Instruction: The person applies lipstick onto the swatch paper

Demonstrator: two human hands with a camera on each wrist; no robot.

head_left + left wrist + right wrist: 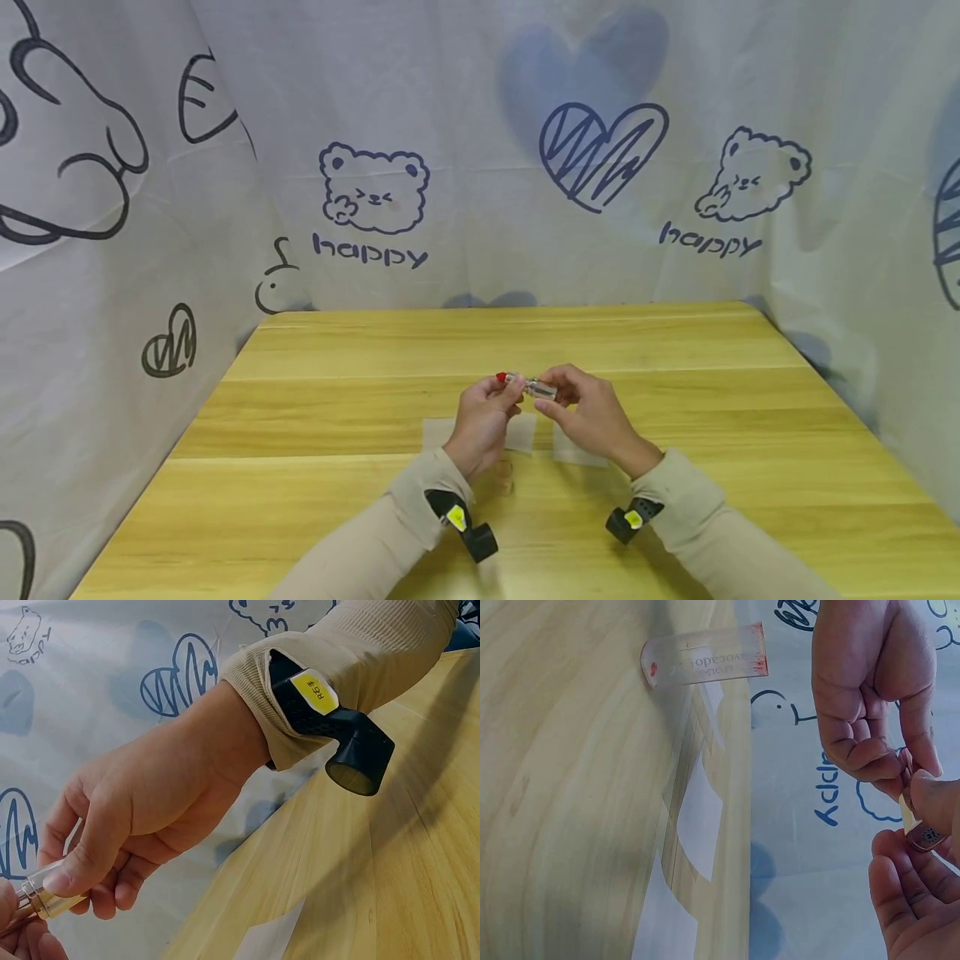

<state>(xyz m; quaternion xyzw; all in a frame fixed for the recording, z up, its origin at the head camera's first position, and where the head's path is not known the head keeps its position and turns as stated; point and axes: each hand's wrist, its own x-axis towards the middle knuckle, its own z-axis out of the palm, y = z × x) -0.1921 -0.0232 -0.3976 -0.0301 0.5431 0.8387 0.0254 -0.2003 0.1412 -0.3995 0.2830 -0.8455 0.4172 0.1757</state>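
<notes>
A lipstick (540, 388) with a red tip and a clear and metallic tube is held between both hands above the table. My left hand (480, 425) pinches it near the red end, and the tip shows just past the fingers. At the other end my right hand (596, 412) grips the tube between thumb and fingers. In the left wrist view the right thumb presses along the clear part of the lipstick (37, 892). Below the hands a clear cap (705, 656) with "avocado" lettering and red smears stands upright on the table.
White paper pieces (577, 450) lie on the wooden table (337, 400) under and beside the hands. A white curtain (465, 100) with blue drawings hangs behind the table and along its sides. Both wrists carry black camera bands (465, 525).
</notes>
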